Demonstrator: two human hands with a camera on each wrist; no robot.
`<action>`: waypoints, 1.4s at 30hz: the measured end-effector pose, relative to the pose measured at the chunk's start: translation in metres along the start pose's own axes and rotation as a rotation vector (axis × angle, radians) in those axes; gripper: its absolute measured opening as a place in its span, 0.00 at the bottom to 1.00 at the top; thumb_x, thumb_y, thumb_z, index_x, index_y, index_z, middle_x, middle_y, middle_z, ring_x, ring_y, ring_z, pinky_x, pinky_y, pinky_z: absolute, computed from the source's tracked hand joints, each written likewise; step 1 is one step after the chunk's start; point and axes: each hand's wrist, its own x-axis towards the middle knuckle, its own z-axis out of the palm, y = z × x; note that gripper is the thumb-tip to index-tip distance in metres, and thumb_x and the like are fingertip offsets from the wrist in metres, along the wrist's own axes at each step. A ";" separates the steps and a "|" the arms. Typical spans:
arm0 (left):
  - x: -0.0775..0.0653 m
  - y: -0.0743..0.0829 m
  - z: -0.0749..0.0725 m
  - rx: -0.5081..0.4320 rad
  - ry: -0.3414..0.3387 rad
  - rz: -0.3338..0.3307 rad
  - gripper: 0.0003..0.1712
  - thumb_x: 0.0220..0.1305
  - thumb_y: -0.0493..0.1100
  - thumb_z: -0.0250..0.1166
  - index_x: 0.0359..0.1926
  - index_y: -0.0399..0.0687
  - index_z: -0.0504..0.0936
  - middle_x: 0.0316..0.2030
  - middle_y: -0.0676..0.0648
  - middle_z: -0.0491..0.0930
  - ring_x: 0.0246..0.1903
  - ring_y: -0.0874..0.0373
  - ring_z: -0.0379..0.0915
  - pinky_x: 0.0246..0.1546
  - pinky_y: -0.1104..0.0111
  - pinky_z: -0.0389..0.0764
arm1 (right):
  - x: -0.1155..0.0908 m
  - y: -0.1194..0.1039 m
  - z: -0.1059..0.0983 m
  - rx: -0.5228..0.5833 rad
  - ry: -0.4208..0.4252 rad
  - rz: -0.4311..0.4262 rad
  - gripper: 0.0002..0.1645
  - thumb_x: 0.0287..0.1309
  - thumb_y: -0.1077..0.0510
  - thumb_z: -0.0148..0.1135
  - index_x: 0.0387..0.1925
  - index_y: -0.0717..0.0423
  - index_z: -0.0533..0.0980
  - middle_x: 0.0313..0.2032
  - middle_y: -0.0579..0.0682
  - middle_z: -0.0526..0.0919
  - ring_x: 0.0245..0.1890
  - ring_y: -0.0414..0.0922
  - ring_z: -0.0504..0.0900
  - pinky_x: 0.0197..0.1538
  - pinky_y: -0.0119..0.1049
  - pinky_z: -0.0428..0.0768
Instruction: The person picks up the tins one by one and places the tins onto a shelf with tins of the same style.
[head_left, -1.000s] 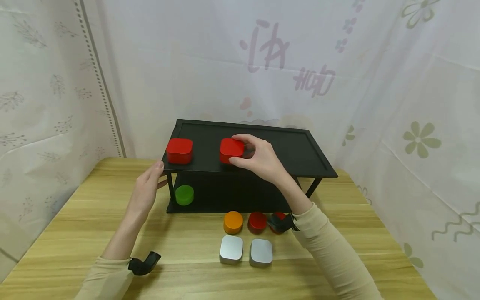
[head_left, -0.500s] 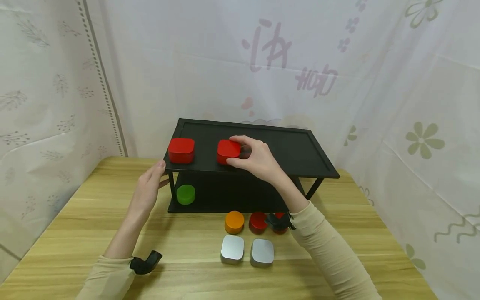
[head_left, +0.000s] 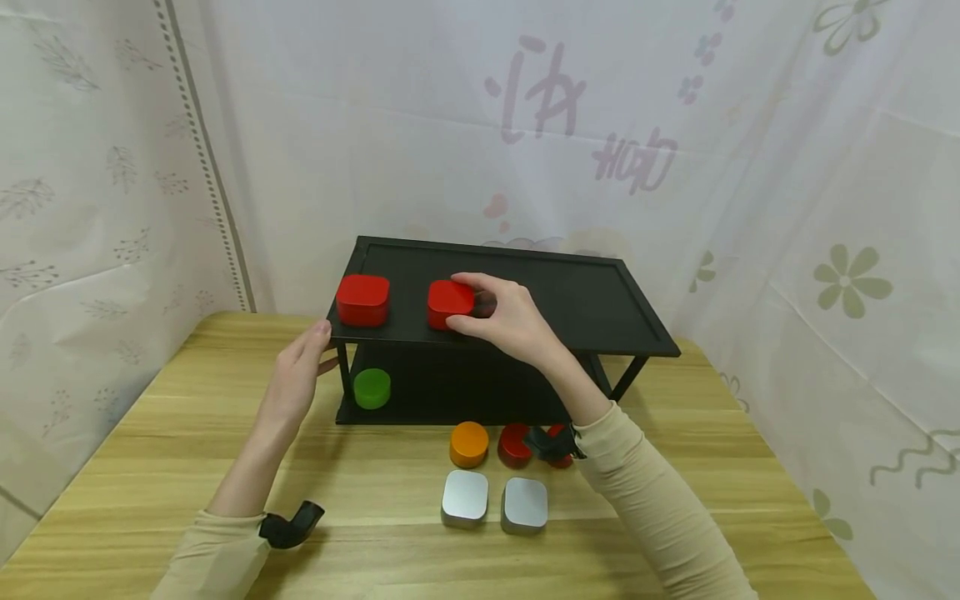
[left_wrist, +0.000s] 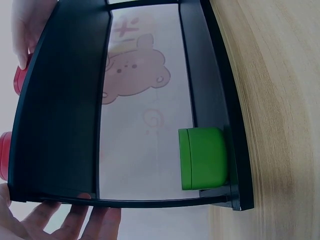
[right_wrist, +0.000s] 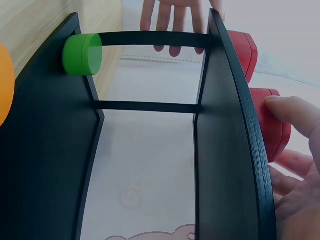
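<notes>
My right hand [head_left: 510, 321] pinches a red rounded-square tin [head_left: 448, 296] on the top board of a two-tier black shelf [head_left: 562, 308]. The thumb is on its near side and fingers reach behind it. In the right wrist view the thumb presses the tin's lidded side [right_wrist: 272, 125]. To its left, apart from it, sits a second red square tin [head_left: 363, 302] near the shelf's left end. My left hand [head_left: 295, 379] holds that end, thumb at the top board's edge, fingers below it by the side bars. A green round tin [head_left: 372, 389] stands on the lower board's left end.
On the wooden table before the shelf stand an orange round tin [head_left: 468, 444] and a red round tin [head_left: 514, 445]. Another red round tin [head_left: 561, 454] is partly hidden by my right wrist strap. Nearer are two silver square tins [head_left: 465, 497]. A printed white cloth [head_left: 420, 125] hangs behind.
My right hand has slid the red square tin a little left along the top board, narrowing the gap to the other red tin. The left hand keeps its hold on the shelf end.
</notes>
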 end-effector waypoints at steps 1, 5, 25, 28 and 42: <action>0.000 0.000 0.000 -0.001 -0.002 -0.002 0.42 0.81 0.64 0.40 0.80 0.39 0.55 0.80 0.40 0.53 0.78 0.39 0.53 0.76 0.43 0.67 | 0.000 0.000 0.000 -0.002 -0.003 0.000 0.36 0.62 0.53 0.73 0.70 0.50 0.73 0.57 0.52 0.85 0.48 0.48 0.86 0.52 0.39 0.89; 0.000 0.001 0.000 -0.005 -0.008 -0.008 0.42 0.81 0.65 0.39 0.80 0.39 0.53 0.81 0.40 0.51 0.78 0.38 0.53 0.77 0.43 0.66 | 0.000 0.000 0.000 -0.008 -0.012 0.000 0.36 0.63 0.52 0.72 0.70 0.50 0.73 0.58 0.52 0.84 0.49 0.48 0.86 0.55 0.40 0.89; 0.001 0.002 0.002 0.014 0.003 -0.005 0.42 0.81 0.65 0.39 0.80 0.40 0.56 0.80 0.39 0.54 0.77 0.38 0.56 0.76 0.42 0.67 | -0.003 0.001 0.000 0.017 -0.024 0.014 0.41 0.65 0.52 0.71 0.75 0.51 0.67 0.66 0.53 0.80 0.56 0.50 0.85 0.63 0.42 0.86; 0.001 0.001 0.001 0.011 0.005 -0.009 0.42 0.81 0.65 0.39 0.80 0.40 0.56 0.80 0.39 0.53 0.77 0.37 0.56 0.76 0.42 0.66 | -0.003 0.002 0.000 0.017 -0.029 0.016 0.41 0.65 0.51 0.71 0.75 0.51 0.67 0.67 0.53 0.79 0.57 0.51 0.85 0.63 0.42 0.86; 0.002 0.000 0.001 0.016 0.001 -0.016 0.42 0.81 0.65 0.38 0.80 0.40 0.55 0.81 0.40 0.51 0.77 0.38 0.55 0.76 0.42 0.67 | -0.003 0.002 0.001 -0.002 -0.036 0.021 0.42 0.65 0.51 0.71 0.76 0.49 0.65 0.68 0.52 0.78 0.58 0.50 0.85 0.63 0.42 0.86</action>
